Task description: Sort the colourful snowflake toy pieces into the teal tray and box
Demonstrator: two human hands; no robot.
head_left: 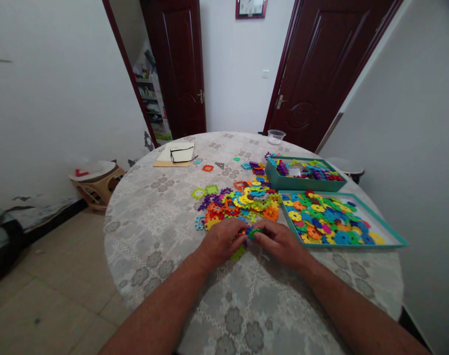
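Note:
My left hand (224,238) and my right hand (279,241) meet near the middle of the table, fingers pinched together. Between the fingertips is a small green and blue notched plastic building piece (254,232). Fingers cover part of it, so its full shape is hidden. Just beyond my hands lies a heap of colourful interlocking plastic pieces (229,206), with notched squares and round discs mixed. A yellow-green piece (239,253) lies on the cloth by my left hand, partly covered by it.
Right of the heap, a shallow teal-edged tray (379,222) holds many round notched discs. Behind it stands a deeper teal box (305,183) of pieces. Black-framed glasses (182,156) rest on a notebook (164,157) at the far left. A clear plastic bowl (276,136) stands at the far edge.

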